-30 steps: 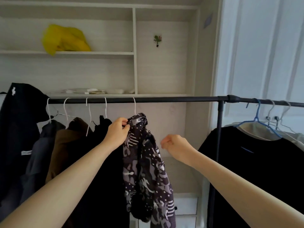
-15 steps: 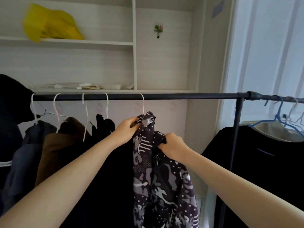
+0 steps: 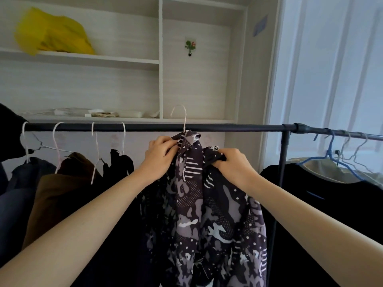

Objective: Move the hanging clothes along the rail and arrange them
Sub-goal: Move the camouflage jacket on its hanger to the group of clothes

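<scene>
- Gripping a patterned shirt (image 3: 199, 193) at its shoulders, a person works at a dark rail (image 3: 207, 127) in the head view; the left hand (image 3: 160, 156) is clenched on the collar side and the right hand (image 3: 232, 164) is clenched on the other shoulder's cloth.
- The shirt's white hanger (image 3: 182, 119) has its hook raised above the rail, apparently unhooked, so the shirt hangs from the two hands just below the bar, about midway along it.
- Judged from this, the task is partway: this one piece is in hand and not yet set back on the rail, and its final spot is open to guess.
- To the left, four white hooks sit on the rail, carrying a grey garment (image 3: 29, 172), a brown garment (image 3: 62, 193) and a black garment (image 3: 120, 164), bunched close together.
- To the right, past an upright post (image 3: 283, 162), a black top (image 3: 321, 193) and a blue hanger (image 3: 331, 158) hang on a further stretch of rail.
- The post and its joint likely block any slide along the bar to the right; the bare stretch between the left group and the post looks like the free room.
- Behind, shelves (image 3: 83, 59) hold a yellow bag (image 3: 53, 34) and small flat items; a curtain (image 3: 331, 59) lights the right side.
</scene>
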